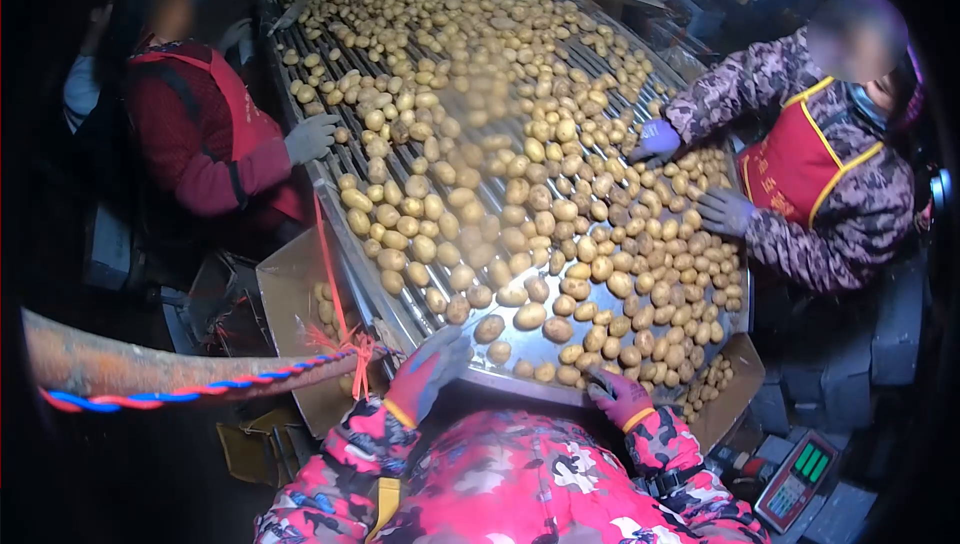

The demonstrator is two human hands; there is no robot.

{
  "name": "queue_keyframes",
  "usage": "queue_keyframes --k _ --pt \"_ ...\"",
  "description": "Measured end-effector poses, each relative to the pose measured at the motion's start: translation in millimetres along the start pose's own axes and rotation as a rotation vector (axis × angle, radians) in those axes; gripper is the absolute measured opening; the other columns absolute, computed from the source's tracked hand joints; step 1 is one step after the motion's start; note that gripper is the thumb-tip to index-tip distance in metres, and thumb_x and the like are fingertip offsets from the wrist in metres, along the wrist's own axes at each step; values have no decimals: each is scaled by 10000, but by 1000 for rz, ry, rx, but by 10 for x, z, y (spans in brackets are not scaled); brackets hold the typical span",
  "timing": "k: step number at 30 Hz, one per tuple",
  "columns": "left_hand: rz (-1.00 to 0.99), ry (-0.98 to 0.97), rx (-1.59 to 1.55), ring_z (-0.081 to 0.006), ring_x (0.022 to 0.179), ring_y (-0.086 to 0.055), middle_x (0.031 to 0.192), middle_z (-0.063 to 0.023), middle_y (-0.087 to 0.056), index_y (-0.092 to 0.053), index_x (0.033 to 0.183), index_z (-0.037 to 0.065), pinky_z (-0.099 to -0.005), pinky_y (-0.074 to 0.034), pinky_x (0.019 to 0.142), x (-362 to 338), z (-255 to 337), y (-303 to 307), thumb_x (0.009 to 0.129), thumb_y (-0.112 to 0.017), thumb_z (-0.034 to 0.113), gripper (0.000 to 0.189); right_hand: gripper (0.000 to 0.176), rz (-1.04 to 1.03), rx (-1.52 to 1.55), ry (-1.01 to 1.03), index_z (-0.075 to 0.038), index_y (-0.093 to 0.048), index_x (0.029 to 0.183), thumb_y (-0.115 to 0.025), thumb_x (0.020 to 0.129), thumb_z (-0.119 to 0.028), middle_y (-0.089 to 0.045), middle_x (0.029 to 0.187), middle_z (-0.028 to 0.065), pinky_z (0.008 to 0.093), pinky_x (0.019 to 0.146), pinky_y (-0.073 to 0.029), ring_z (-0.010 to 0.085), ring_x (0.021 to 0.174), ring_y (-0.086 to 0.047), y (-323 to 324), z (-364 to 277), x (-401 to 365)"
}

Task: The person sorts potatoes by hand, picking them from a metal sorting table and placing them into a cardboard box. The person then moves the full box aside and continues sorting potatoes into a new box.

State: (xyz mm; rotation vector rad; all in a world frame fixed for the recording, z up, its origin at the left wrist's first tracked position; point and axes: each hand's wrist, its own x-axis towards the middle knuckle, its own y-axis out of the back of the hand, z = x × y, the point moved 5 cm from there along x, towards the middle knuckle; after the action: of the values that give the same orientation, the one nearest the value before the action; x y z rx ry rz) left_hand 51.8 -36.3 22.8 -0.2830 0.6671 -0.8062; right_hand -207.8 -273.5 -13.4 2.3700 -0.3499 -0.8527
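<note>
Potatoes (530, 316) cover the roller table (340, 234) from top centre down to its lower edge at centre frame. Left hand (425, 374), gloved, fingers spread and empty, hovers blurred at that edge. Right hand (620, 399), gloved, is curled just beside the nearest potatoes, and I cannot tell whether it grips one. Co-workers' grey glove (312, 136) mid left, purple glove (655, 139) mid right; cardboard box (290, 284) lower left.

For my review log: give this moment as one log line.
left hand: gloved, open, reaching at near edge | right hand: gloved, at edge | small yellow potatoes cover slatted metal sorting table
</note>
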Motion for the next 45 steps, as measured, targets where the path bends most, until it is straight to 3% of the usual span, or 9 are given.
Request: queue_keyframes --k 8,11,13,16,20,25,28,36,45 --pt "606 -577 848 -281 1345 -437 1436 -159 -474 -475 1417 48 -398 -353 1110 1277 302 -247 932 -608 129 510 481 84 12 263 -106 -581 1332 -648 881 -260 -670 1159 180 402 910 -513 325 1059 -657 374 134 545" --pt "909 -720 1289 -436 1397 -323 1481 -242 -398 -421 1461 108 -535 -260 1143 1756 662 -76 883 -650 345 666 460 29 -23 253 -112 -589 1325 -639 890 -253 -669 1170 169 405 908 -515 336 1051 -654 656 0 682" --pt "1203 -451 1538 -421 1390 -313 1506 -214 -376 -412 1473 131 -568 -219 1144 1992 984 201 900 -548 493 691 445 32 -48 304 -114 -594 1321 -628 899 -252 -669 1170 167 407 905 -516 338 1047 -654 835 -10 785" --pt "1135 -190 1579 -479 1407 -256 1541 -207 -316 -416 1475 154 -632 -179 1130 2076 879 443 910 -506 528 684 422 14 -135 344 -117 -599 1315 -611 918 -260 -671 1167 164 410 900 -518 339 1044 -654 974 -84 969" --pt "754 -344 1778 -515 1426 -201 1551 -212 -293 -448 1449 173 -660 -143 1129 1761 205 -159 904 -531 492 636 430 -166 -243 126 -112 -603 1311 -609 918 -287 -682 1132 162 418 888 -516 337 1033 -655 1093 -450 1380" --pt "132 -522 1628 -485 1333 -329 1462 -229 -374 -482 1398 103 -629 -217 1106 1079 233 -453 808 -671 354 669 370 -76 -174 464 -150 -613 1278 -531 954 -310 -688 995 150 438 793 -520 342 895 -658 1125 -872 1733" --pt "436 -500 1745 -413 1268 -412 1356 -208 -465 -515 1337 39 -588 -277 1084 900 395 -168 792 -662 313 627 407 -9 -165 501 -89 -624 1275 -621 917 -283 -690 1105 150 420 853 -526 334 982 -665 1183 -1006 2009" --pt "537 -437 1656 -431 1275 -427 1352 -225 -480 -485 1344 5 -581 -298 1092 940 410 4 824 -650 287 614 378 317 -329 965 -106 -645 1176 -684 818 -221 -584 1280 127 452 984 -449 356 1189 -536 1102 -2269 3346" --pt "535 -443 1595 -409 1306 -416 1391 -222 -459 -468 1378 12 -557 -294 1109 907 350 157 819 -656 269 644 616 91 -704 471 -202 -624 1242 -765 708 -476 -506 1409 104 500 1112 -307 372 1335 -409 559 -2791 4554"
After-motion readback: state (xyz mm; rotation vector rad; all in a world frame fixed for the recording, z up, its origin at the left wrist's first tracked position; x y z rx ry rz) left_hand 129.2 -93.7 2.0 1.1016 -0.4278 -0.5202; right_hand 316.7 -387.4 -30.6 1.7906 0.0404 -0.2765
